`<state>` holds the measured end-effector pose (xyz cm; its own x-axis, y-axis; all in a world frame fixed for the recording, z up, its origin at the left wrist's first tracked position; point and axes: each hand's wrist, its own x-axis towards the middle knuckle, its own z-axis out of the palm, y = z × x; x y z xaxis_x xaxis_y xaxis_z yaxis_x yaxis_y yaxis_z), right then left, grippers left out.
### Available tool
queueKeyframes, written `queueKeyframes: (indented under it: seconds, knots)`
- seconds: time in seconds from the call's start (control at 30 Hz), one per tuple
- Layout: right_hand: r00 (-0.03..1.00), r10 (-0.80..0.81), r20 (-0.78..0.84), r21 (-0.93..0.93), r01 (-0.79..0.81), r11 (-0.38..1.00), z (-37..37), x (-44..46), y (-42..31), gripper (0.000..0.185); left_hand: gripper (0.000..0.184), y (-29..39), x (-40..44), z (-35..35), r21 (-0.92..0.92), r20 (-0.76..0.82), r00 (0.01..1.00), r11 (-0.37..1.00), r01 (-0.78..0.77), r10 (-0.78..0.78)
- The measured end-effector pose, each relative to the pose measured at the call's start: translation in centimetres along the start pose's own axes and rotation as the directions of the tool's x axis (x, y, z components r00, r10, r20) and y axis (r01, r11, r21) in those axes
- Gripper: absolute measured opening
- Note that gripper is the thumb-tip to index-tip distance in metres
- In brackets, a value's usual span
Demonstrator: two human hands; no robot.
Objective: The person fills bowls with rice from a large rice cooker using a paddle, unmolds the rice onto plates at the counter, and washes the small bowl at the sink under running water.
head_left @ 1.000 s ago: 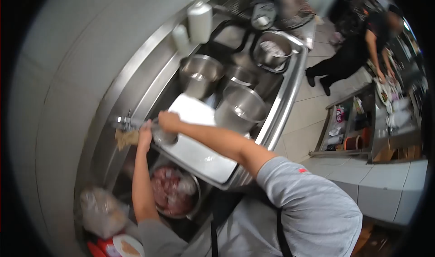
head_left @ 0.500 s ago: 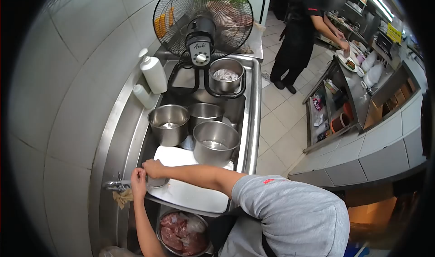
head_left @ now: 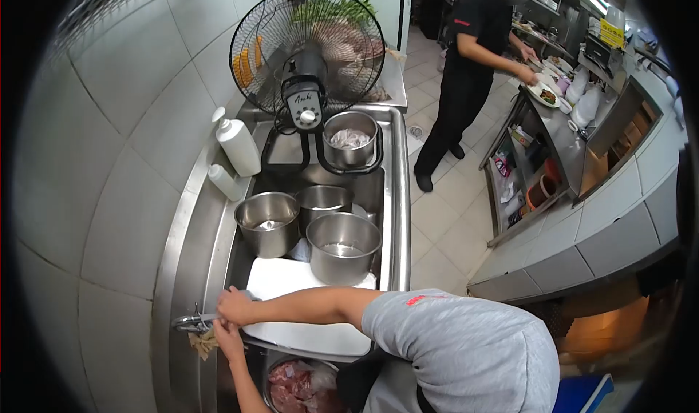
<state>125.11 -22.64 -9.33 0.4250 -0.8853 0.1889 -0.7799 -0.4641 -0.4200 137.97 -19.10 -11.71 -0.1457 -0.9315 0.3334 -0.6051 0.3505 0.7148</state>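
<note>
Beside the faucet [head_left: 191,322], at the wall side of the sink, my two hands are close together. My right hand [head_left: 237,308] is closed, its fingers bent around something mostly hidden; a grey metallic edge shows behind it. Just below, my left hand [head_left: 228,339] has its fingers pinched near the faucet's spout, and what they hold is hidden. A tan cloth [head_left: 203,344] hangs under the faucet. My right forearm crosses a white cutting board [head_left: 306,339] lying over the sink. Below the board, a metal bowl holds raw red meat [head_left: 291,387].
Steel pots [head_left: 268,224] [head_left: 344,249] [head_left: 324,200] stand in the sink beyond the board. A black fan [head_left: 307,71] stands behind, near a pot [head_left: 351,136] with pale contents. White pump bottle [head_left: 238,146] at left. A co-worker [head_left: 466,71] handles plates at a counter [head_left: 564,147].
My hands have shifted slightly down in view, the right now covering more of the metallic item. The co-worker has stepped with legs apart. The whole view has tilted a little.
</note>
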Motion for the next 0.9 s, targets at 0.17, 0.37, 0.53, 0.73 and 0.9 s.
queueKeyframes:
  seconds: [0.17, 0.37, 0.53, 0.73, 0.9]
  knots:
    - [0.986, 0.146, -0.082, 0.245, -0.122, 0.962, -1.4, 0.2, -0.5, 0.02, 0.021, 0.3, 0.2, 1.4, -0.251, -0.081, 0.905, 0.887, 0.388, -0.418]
    - [0.932, 0.355, -0.071, 0.182, -0.338, 0.923, 1.5, -0.4, -0.6, 0.018, 0.025, -0.7, -0.4, 5.5, -0.101, -0.226, 0.941, 0.967, 0.236, -0.253]
    - [0.955, 0.293, 0.043, 0.304, -0.292, 0.907, 1.8, 0.2, 1.4, 0.019, 0.028, -1.2, 0.6, 3.4, -0.063, -0.108, 0.992, 0.996, 0.062, -0.069]
    - [0.967, 0.201, -0.157, 0.17, -0.174, 0.97, 3.4, 0.1, 2.7, 0.019, 0.03, -0.5, 0.3, 3.6, -0.45, 0.017, 0.851, 0.756, 0.475, -0.524]
    - [0.847, -0.454, 0.278, -0.211, 0.515, 0.831, 3.8, 0.8, 2.4, 0.022, 0.039, -1.1, -2.1, 0.9, -0.262, 0.456, 0.776, 0.767, 0.586, -0.437]
